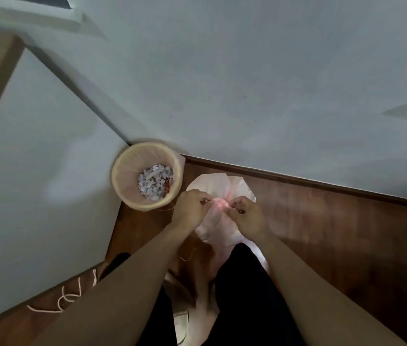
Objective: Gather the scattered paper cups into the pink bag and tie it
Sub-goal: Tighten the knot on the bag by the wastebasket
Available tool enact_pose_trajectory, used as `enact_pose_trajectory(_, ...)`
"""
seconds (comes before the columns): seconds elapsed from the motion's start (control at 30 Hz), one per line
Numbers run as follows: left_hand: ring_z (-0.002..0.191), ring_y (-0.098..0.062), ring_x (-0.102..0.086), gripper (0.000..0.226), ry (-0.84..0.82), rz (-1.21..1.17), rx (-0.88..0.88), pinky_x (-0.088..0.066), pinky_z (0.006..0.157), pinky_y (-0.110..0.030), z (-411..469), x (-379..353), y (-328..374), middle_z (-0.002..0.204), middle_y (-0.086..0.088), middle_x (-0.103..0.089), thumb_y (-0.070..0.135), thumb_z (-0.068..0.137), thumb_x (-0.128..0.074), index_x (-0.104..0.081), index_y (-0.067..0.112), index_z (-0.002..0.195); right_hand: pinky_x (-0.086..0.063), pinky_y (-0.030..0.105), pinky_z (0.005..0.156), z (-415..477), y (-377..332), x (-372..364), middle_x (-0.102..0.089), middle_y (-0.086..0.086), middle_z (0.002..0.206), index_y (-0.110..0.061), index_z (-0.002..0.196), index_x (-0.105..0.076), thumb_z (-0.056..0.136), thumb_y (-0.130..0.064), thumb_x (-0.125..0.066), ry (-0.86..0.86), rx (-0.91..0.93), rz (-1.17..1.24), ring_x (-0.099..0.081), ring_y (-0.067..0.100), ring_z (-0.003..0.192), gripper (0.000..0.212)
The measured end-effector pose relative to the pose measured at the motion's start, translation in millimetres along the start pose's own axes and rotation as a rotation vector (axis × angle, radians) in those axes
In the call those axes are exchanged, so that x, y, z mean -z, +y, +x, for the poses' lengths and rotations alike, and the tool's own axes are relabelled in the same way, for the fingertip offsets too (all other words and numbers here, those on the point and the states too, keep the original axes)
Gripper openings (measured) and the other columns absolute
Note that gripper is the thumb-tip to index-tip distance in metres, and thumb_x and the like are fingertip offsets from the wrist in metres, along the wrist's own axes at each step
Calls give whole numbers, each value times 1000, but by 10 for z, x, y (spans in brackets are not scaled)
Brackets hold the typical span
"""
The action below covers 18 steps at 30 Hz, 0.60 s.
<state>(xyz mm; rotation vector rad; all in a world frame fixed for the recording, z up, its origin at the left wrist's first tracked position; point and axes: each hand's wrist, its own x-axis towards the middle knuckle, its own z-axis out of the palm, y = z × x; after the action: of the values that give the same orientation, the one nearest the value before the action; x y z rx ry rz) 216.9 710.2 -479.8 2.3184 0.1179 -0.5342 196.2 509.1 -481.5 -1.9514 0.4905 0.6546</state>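
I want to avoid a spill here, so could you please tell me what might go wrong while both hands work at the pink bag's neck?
1. The left hand and right hand only pinch the gathered neck of the pink bag; the thin film could slip or tear, reopening it.
2. The left hand works right beside the wastebasket; a sideways tug might tip it and scatter its shredded paper.
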Motion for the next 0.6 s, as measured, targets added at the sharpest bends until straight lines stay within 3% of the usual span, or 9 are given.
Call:
enact_pose_trajectory(0.1,91,-9,-77,13,-20,-49,48,-54,83,-20,93,-119,-129,104,5,-88,25,100,-82,-92,22,108,-48,15,79,160,78,-98,-75,-12,97,-21,102,-72,99,-25,-81,15,15,-26,-69,9,92,11)
enact_pose_trajectory(0.2,99,-12,-80,20,-52,-117,81,-63,95,-32,128,-90,-144,111,3,-88,26,104,-78,-90,20,118,-56,25,96,212,62,-122,-80,-7,109,-17,111,-76,103,-24,-77,15,96,-17,-74,14,107,11)
enact_pose_trajectory(0.33,130,-20,-75,41,-87,-155,142,-56,116,-36,-36,110,-43,146,-4,-76,18,109,-72,-73,13,150,-58,35,110,50,-114,-61,-78,-2,128,-14,125,-76,106,-14,-71,-20,141,-24,-73,17,122,20)
enact_pose_trajectory(0.6,121,-15,-74,27,-28,-129,155,-47,99,-17,-980,1046,708,132,-2,-82,19,110,-70,-81,10,133,-52,4,86,-1048,-979,477,-78,-4,130,-17,129,-76,106,-20,-74,-97,153,-16,-73,10,121,23)
